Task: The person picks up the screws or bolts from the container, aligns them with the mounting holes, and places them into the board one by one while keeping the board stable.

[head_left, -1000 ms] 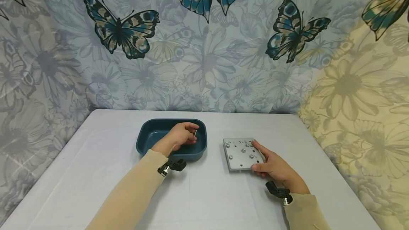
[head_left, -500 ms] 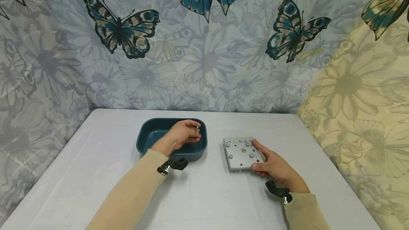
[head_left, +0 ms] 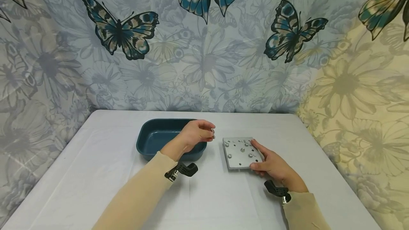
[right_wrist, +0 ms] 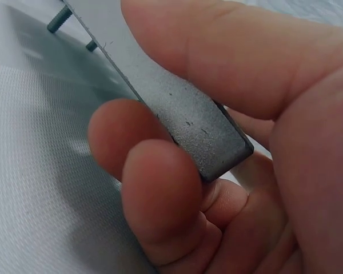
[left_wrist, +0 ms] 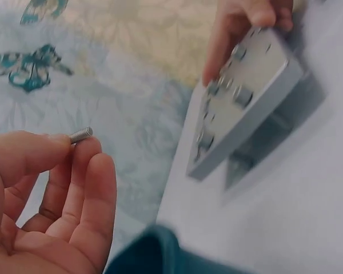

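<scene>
The left hand (head_left: 195,136) pinches a small screw (left_wrist: 80,135) between thumb and fingertips, above the near right rim of the blue tray (head_left: 153,139) and just left of the metal plate (head_left: 241,152). The right hand (head_left: 271,164) clamps the plate's near corner, thumb on top and fingers beneath, tilting it off the white table (head_left: 96,173). Several screws, apparently already seated, stud the plate. The screw is likely light, rigid and easily dropped, best held by its shank; the plate looks stiff and heavier, best gripped at an edge.
</scene>
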`<state>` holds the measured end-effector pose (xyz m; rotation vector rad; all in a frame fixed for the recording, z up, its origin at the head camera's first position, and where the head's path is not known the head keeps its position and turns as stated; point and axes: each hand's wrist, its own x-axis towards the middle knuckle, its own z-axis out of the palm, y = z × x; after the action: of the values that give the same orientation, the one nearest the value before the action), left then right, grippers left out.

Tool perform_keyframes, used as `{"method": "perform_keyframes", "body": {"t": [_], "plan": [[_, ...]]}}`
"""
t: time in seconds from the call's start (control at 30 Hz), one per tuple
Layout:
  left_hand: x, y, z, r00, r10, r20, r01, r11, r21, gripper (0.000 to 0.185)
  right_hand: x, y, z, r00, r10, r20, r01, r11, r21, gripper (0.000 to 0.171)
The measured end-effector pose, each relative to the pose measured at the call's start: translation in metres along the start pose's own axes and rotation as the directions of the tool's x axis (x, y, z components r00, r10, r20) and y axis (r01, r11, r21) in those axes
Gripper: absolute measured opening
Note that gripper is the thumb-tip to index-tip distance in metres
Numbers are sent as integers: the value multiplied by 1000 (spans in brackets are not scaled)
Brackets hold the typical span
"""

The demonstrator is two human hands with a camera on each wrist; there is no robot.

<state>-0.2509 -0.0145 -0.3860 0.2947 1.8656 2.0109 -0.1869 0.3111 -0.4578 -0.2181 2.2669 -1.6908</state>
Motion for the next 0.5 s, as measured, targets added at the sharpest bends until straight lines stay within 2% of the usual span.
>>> {"method": "perform_keyframes", "body": {"t": [0.1,0.2,0.27,0.37,0.43,0.5], "plan": [[-2,0,14,999,23,23,-25,998,51,22,0,1,0,1000,-5,2,5,1000,2,105],[-4,-4,29,998,54,33,-59,984,171,20,0,0,0,1000,-7,6,7,1000,0,105],[-5,-8,38,997,73,36,-80,956,283,19,-1,0,1,1000,-7,11,7,1000,-4,105],[-5,-15,50,993,106,58,-120,895,430,16,-1,-2,1,1000,-2,14,2,1000,-2,105],[-4,-22,55,989,126,84,-151,867,475,16,-1,-3,2,1000,4,13,-4,1000,-1,105],[-3,-27,60,985,137,108,-173,855,490,16,-1,-4,2,1000,7,12,-7,1000,-3,105]]}}
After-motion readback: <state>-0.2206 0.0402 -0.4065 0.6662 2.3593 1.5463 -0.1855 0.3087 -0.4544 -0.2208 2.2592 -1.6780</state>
